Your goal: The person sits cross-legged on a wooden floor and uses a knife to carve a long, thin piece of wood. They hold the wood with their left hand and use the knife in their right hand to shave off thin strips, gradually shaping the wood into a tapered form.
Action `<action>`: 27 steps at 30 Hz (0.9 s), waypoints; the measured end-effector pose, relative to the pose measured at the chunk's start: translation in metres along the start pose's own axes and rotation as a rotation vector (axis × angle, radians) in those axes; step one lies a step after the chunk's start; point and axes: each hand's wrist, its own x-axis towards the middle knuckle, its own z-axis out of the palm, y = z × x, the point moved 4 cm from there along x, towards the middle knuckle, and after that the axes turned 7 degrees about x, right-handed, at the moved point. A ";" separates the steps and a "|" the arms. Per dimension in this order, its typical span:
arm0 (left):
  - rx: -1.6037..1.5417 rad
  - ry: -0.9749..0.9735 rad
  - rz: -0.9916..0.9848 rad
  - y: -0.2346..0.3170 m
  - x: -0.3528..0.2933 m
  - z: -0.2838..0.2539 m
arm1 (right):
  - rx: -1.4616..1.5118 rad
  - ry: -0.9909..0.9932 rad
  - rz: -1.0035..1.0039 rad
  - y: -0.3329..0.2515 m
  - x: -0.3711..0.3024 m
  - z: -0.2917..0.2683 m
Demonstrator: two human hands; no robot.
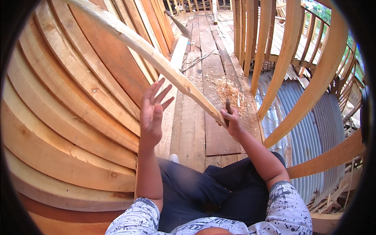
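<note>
The long pale wooden pole [156, 60] slants over the plank floor [192, 129], its near end at the fingers of the right hand [233, 122]. Those fingers are curled around a narrow dark tool [228, 105]; whether they also grip the pole, I cannot tell. The left hand [151, 115] is raised just left of the pole, its fingers spread apart. Wood shavings [229, 91] lie beyond the right hand.
</note>
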 end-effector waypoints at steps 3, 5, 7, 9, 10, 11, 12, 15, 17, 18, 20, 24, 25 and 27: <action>0.166 -0.008 -0.011 0.036 -0.015 -0.017 | 0.005 0.017 0.029 0.007 -0.002 0.002; 0.256 -0.022 -0.010 0.058 -0.035 -0.022 | 0.012 0.024 0.052 0.014 -0.006 0.000; 0.409 -0.071 -0.032 0.073 -0.062 -0.033 | 0.020 0.045 0.041 0.017 -0.006 -0.005; 0.587 -0.090 -0.088 0.091 -0.096 -0.040 | 0.055 0.109 0.076 0.021 -0.010 -0.005; 0.674 -0.123 -0.134 0.103 -0.114 -0.047 | 0.051 0.082 0.080 0.021 -0.009 -0.005; 0.747 -0.164 -0.174 0.111 -0.134 -0.051 | 0.043 0.064 0.075 0.019 -0.007 -0.013; 0.801 -0.165 -0.236 0.120 -0.159 -0.056 | 0.047 0.078 0.066 0.025 -0.005 -0.020; 0.977 -0.152 -0.440 0.144 -0.245 -0.077 | 0.075 0.085 0.059 0.033 -0.004 -0.038; 1.100 -0.091 -0.619 0.162 -0.316 -0.089 | 0.100 0.032 0.119 0.035 -0.006 -0.032; 1.159 -0.068 -0.698 0.176 -0.344 -0.093 | 0.101 0.039 0.102 0.036 -0.005 -0.037; 1.160 0.029 -0.898 0.205 -0.407 -0.106 | 0.097 0.026 0.101 0.037 -0.001 -0.039; 1.332 0.150 -0.988 0.257 -0.487 -0.098 | 0.083 -0.041 0.213 0.026 -0.006 -0.023; 1.384 0.156 -0.967 0.264 -0.506 -0.098 | 0.077 -0.054 0.211 0.026 -0.003 -0.031; 1.397 0.004 -0.928 0.264 -0.532 -0.088 | 0.067 -0.039 0.186 0.024 -0.003 -0.028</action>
